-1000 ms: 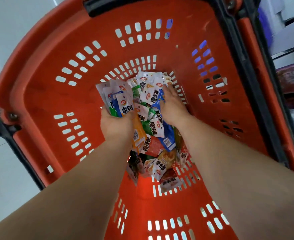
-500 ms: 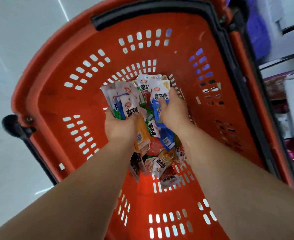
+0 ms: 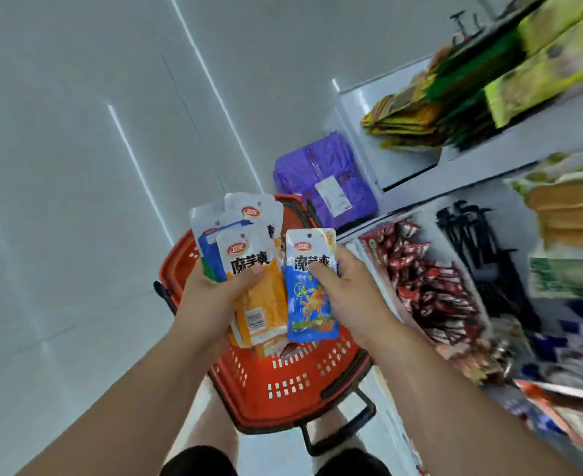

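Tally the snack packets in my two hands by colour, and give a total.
1 orange packet, at the front of the bunch in the left hand
2 blue packets, one pinched by the right hand and one in the left bunch
1 white-topped packet at the back of that bunch, colour hidden
Total: 4 that can be told apart; the bunch may hide more.

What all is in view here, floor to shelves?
orange slotted plastic shopping basket: one, orange, on the white floor.
bunch of flat foil snack sachets: several, white, blue, orange, above the basket.
blue-and-white foil snack sachet: one, blue, beside the bunch.
purple plastic-wrapped bundle: one, purple, beyond the basket.
red-wrapped snack packets: many, red, right of the basket.
flat stacked plastic packets: many, yellow and green, top right.
left hand: one, grips the bunch.
right hand: one, pinches the single sachet.
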{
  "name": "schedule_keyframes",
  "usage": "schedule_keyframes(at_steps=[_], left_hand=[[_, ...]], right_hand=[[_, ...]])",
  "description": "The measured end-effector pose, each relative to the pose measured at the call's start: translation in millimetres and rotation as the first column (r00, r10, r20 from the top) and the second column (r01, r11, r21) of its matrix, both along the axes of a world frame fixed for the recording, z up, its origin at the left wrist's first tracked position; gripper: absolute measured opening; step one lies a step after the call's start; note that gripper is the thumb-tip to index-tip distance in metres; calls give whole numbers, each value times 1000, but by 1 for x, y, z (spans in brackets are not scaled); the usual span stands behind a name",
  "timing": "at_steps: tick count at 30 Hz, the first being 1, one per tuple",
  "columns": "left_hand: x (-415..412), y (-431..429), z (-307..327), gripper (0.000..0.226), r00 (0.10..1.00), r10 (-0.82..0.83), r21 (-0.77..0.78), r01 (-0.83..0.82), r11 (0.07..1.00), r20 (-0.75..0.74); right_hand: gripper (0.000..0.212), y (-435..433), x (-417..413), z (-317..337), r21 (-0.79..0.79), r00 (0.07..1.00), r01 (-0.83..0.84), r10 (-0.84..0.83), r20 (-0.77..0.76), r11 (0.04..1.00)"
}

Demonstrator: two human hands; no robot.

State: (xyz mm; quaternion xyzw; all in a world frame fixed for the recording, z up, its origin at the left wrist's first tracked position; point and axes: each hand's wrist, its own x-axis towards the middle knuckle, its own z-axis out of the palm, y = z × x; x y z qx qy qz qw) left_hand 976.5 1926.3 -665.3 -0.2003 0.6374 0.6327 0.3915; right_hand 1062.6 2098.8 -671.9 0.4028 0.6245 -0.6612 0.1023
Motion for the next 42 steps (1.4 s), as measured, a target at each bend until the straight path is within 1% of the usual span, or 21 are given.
schedule_keyframes(at_steps=[3,6,8,9,11,12,16,17,19,21,23,25,28,30,31,33,34,36,38,39,42], left_hand=[[-11,-5,93,36,994,-90,58,93,994,-56],[-15,-7,172,45,979,-168,90,178,980,-116],[-15,-4,222,46,963,-221,133,242,961,-156],[-15,1,245,45,952,-247,155,276,949,-179],[-13,12,286,43,927,-295,182,340,923,-233],[-10,19,306,42,915,-310,195,364,911,-259],[14,50,381,30,856,-338,249,452,857,-391],[22,58,400,28,838,-337,254,470,846,-428],[38,71,438,28,809,-327,272,498,823,-489],[52,83,474,33,788,-310,312,523,793,-532],[65,94,507,38,762,-293,316,540,780,-577],[76,103,537,37,732,-261,340,561,755,-629],[90,115,583,32,677,-225,377,619,689,-701],[96,124,611,32,636,-195,388,655,648,-746],[97,128,625,34,618,-173,399,671,625,-767],[95,135,653,37,593,-131,426,698,576,-795],[93,139,663,38,577,-119,427,712,557,-808],[86,144,684,40,569,-97,444,727,524,-816],[69,148,704,42,562,-88,461,750,475,-823],[58,151,713,43,553,-84,460,760,459,-829],[24,159,744,38,541,-76,472,788,395,-838]], right_hand=[[21,-6,3,93,64,998,24,-21,-54,998],[14,-19,15,171,119,991,89,-76,-114,989],[27,-28,25,220,160,979,153,-127,-158,975],[30,-29,30,242,161,971,187,-157,-182,969],[15,-28,41,284,182,949,249,-202,-243,951],[12,-26,47,303,204,937,287,-229,-264,936],[27,-12,76,382,302,886,401,-282,-369,865],[26,-7,85,403,313,869,423,-283,-406,851],[14,3,102,442,306,832,466,-293,-471,830],[9,11,117,480,323,807,493,-286,-517,808],[15,20,129,508,370,774,536,-267,-574,759],[17,31,141,535,404,731,583,-238,-639,705],[20,42,158,580,469,710,596,-154,-688,651],[21,48,163,609,485,679,638,-141,-720,598],[25,49,166,625,481,660,663,-145,-737,574],[44,52,167,651,492,634,699,-131,-762,518],[44,53,168,662,505,629,704,-109,-770,500],[32,53,167,684,534,619,721,-63,-783,442],[16,50,163,705,571,615,747,-29,-788,341],[12,47,158,716,580,611,761,-22,-791,291],[14,41,141,750,549,568,812,-50,-822,199]])
